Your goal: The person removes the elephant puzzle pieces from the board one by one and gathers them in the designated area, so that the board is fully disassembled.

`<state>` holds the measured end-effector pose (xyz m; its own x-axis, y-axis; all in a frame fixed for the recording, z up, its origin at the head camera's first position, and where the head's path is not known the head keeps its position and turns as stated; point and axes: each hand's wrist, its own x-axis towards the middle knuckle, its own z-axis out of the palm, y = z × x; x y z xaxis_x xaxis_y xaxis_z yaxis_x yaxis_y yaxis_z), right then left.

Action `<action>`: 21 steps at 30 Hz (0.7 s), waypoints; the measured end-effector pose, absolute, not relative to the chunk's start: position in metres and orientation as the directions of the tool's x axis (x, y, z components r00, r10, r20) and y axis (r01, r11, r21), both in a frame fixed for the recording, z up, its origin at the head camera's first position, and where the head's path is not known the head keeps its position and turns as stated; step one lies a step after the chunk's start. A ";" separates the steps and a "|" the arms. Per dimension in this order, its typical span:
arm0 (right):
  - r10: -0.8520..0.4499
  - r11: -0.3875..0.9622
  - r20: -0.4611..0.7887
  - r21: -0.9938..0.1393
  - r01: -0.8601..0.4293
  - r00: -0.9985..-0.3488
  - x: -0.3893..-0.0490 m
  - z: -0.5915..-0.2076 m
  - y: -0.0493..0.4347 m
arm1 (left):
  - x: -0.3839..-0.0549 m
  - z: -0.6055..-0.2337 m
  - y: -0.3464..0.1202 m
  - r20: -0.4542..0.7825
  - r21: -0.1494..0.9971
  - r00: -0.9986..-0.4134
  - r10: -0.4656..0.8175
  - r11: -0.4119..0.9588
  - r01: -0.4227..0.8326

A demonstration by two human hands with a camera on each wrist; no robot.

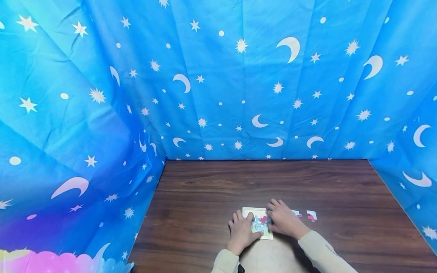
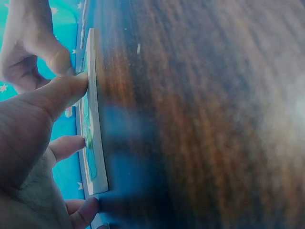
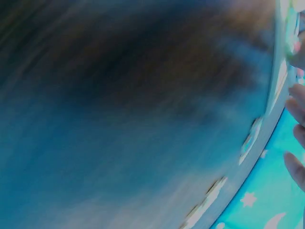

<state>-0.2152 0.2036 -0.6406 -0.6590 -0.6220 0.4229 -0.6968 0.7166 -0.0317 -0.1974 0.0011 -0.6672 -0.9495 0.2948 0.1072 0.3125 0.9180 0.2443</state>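
Note:
A small jigsaw puzzle in a pale frame (image 1: pixel 254 209) lies on the table, with a coloured picture of blue, green and red pieces partly fitted. At the frame's left side my left hand (image 1: pixel 240 231) spreads over it. In the left wrist view its thumb (image 2: pixel 71 90) presses near the frame's front edge and a fingertip touches the picture. My right hand (image 1: pixel 281 218) covers the puzzle's right part, its fingertips at the surface. Whether a piece sits under them is hidden. In the right wrist view its fingers (image 3: pixel 296 112) stretch out loosely.
Just right of the right hand lies a loose puzzle piece (image 1: pixel 311 215); another piece (image 1: pixel 296 212) is partly covered by that hand. The dark wooden table (image 1: pixel 191 189) meets a blue star-and-moon curtain (image 1: pixel 218 91) at the back and sides.

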 end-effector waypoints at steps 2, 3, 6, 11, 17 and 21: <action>-0.577 0.741 0.444 -0.068 -0.668 -0.686 -0.214 -0.643 0.207 | -0.198 -0.668 0.001 0.119 0.248 -0.948 0.296 0.915 0.317; -0.553 0.753 0.443 -0.097 -0.651 -0.705 -0.213 -0.644 0.209 | -0.198 -0.668 0.001 0.123 0.251 -0.947 0.297 0.914 0.319; -0.509 0.776 0.400 -0.169 -0.607 -0.762 -0.210 -0.644 0.210 | -0.198 -0.668 0.001 0.123 0.243 -0.947 0.296 0.916 0.318; -0.495 0.804 0.341 -0.168 -0.570 -0.799 -0.206 -0.642 0.207 | -0.198 -0.666 0.001 0.095 0.246 -0.951 0.293 0.919 0.308; -0.501 0.789 0.377 -0.170 -0.590 -0.779 -0.205 -0.638 0.207 | -0.198 -0.667 0.003 0.100 0.257 -0.949 0.297 0.914 0.313; -0.506 0.778 0.378 -0.189 -0.599 -0.776 -0.201 -0.635 0.212 | -0.197 -0.668 0.001 0.105 0.256 -0.952 0.287 0.918 0.304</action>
<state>-0.2014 0.2124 -0.6352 -0.7756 -0.5056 0.3780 -0.5993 0.7779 -0.1891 -0.1967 0.0011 -0.6681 -0.9523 0.2867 0.1047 0.3043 0.9176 0.2557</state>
